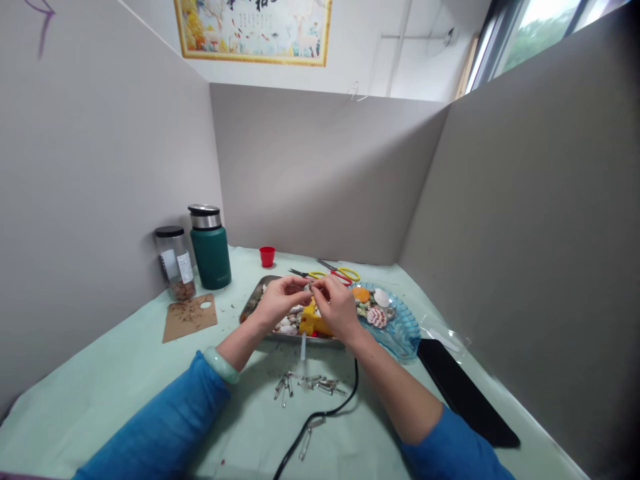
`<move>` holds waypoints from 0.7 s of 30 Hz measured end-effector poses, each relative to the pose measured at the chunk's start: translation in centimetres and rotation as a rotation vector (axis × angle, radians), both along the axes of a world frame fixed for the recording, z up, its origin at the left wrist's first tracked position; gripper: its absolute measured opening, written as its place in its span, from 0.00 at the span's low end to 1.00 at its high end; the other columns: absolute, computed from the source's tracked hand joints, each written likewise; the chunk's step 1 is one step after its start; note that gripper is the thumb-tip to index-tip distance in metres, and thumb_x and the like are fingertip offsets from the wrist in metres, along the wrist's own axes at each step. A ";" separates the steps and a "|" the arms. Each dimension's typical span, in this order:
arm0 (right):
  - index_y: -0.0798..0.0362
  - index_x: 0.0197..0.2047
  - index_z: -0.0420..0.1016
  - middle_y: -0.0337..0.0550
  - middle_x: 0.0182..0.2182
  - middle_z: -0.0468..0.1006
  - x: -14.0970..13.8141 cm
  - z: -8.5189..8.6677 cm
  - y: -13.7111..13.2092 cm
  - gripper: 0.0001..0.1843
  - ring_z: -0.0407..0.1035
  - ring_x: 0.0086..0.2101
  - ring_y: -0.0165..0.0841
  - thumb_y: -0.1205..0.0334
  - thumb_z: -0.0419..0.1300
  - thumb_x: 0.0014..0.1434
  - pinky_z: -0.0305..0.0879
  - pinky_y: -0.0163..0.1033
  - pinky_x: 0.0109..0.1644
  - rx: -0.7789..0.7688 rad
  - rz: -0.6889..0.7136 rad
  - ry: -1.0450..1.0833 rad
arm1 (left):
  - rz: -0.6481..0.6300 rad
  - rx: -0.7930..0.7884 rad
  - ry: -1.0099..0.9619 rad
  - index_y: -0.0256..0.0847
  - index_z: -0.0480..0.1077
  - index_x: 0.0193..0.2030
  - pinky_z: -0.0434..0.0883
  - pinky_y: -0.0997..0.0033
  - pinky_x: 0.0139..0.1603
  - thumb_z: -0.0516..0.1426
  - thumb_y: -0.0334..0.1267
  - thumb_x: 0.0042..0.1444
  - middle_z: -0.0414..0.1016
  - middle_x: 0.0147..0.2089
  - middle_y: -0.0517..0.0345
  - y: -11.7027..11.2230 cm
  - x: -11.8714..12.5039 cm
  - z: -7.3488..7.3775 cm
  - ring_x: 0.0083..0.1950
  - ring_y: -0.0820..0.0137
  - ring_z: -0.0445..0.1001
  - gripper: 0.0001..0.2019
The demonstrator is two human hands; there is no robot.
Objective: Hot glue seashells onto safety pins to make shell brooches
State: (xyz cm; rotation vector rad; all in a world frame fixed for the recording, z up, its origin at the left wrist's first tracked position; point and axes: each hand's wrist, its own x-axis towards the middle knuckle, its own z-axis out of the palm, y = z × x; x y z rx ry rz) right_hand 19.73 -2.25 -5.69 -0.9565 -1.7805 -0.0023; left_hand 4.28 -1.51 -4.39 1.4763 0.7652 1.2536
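My left hand (278, 301) and my right hand (338, 311) meet above a metal tray (249, 308). Thumb and fingers of both are pinched together around something small, mostly covered by the fingertips, whose kind I cannot make out. Shells fill the tray beneath them. A yellow glue gun (311, 323) lies across it, partly behind my right hand, with a whitish glue stick (303, 348) poking out toward me. Closer in, several metal safety pins (327, 385) are scattered on the table.
A blue scalloped plate (407, 337) of shells stands right of the tray. Scissors (345, 273) and a red cup (267, 257) are behind. At left are a green flask (212, 257), a jar (175, 267) and a cardboard piece (185, 321). A black cord (320, 415) runs toward me.
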 end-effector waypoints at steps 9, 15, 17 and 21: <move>0.51 0.33 0.70 0.44 0.31 0.73 -0.1 0.1 -0.1 0.07 0.67 0.31 0.34 0.63 0.52 0.61 0.61 0.37 0.36 0.023 -0.015 -0.011 | -0.066 -0.034 -0.059 0.34 0.73 0.40 0.73 0.68 0.39 0.66 0.36 0.44 0.77 0.38 0.52 0.0 -0.1 0.0 0.34 0.70 0.75 0.16; 0.52 0.37 0.72 0.45 0.35 0.74 -0.2 0.2 -0.2 0.08 0.68 0.36 0.34 0.64 0.51 0.62 0.63 0.37 0.41 0.047 -0.004 0.001 | -0.109 -0.133 -0.237 0.35 0.72 0.40 0.73 0.70 0.39 0.66 0.35 0.44 0.77 0.37 0.55 0.4 -0.6 -0.2 0.33 0.72 0.76 0.15; 0.52 0.37 0.72 0.45 0.34 0.74 -0.2 0.0 -0.1 0.08 0.68 0.35 0.34 0.64 0.52 0.62 0.63 0.37 0.39 0.050 -0.010 0.005 | -0.111 -0.133 -0.246 0.36 0.71 0.40 0.73 0.71 0.39 0.66 0.34 0.44 0.77 0.38 0.54 0.4 -0.7 -0.1 0.33 0.72 0.76 0.15; 0.52 0.37 0.72 0.43 0.33 0.74 -0.2 -0.3 -0.1 0.07 0.67 0.30 0.32 0.62 0.53 0.61 0.63 0.35 0.35 0.046 -0.003 -0.002 | -0.115 -0.129 -0.251 0.35 0.72 0.39 0.73 0.72 0.39 0.66 0.34 0.45 0.77 0.38 0.52 0.4 -0.7 0.1 0.35 0.71 0.76 0.14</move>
